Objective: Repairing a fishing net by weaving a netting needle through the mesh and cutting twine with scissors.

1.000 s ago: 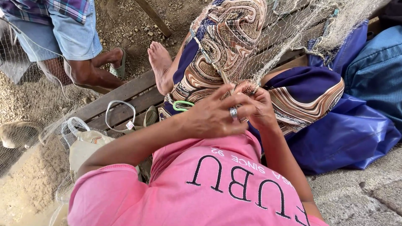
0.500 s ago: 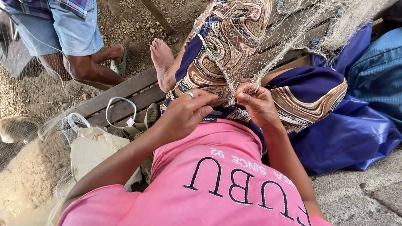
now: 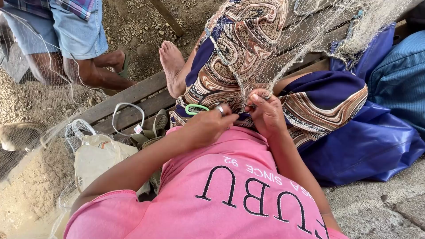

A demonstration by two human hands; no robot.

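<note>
Net: you're working a fine fishing net, draping from 12 o'clock down over your patterned skirt.
Bench: wooden bench sitting at 9 o'clock.
Right hand: your right hand is pinching net strands.
Left hand: your left hand is gripping green-handled scissors, fingers curled tight.

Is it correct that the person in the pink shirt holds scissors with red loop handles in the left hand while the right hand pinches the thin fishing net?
Not quite: the head view shows the scissors' loop handle is green, not red. The left hand does hold them, and the right hand does pinch the thin fishing net.
</note>
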